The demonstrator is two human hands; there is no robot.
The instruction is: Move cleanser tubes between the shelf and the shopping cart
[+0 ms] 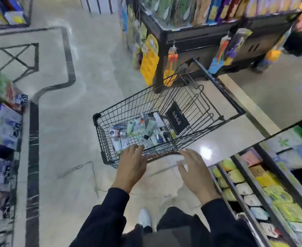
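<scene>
A black wire shopping cart (218, 81) stands on the floor in front of me, turned at an angle. Several cleanser tubes (137, 130) in white, green and silver lie heaped in its basket. My left hand (131, 166) reaches over the near rim with straight fingers and holds nothing. My right hand (194, 168) hovers just outside the near right corner of the cart, fingers spread, also empty. Both arms wear dark sleeves.
A shelf (264, 184) of yellow, green and white packets runs along my right. A dark display stand (200, 32) with hanging toys sits just beyond the cart. Packaged goods (2, 122) line the left. Pale tiled floor (96, 68) lies between.
</scene>
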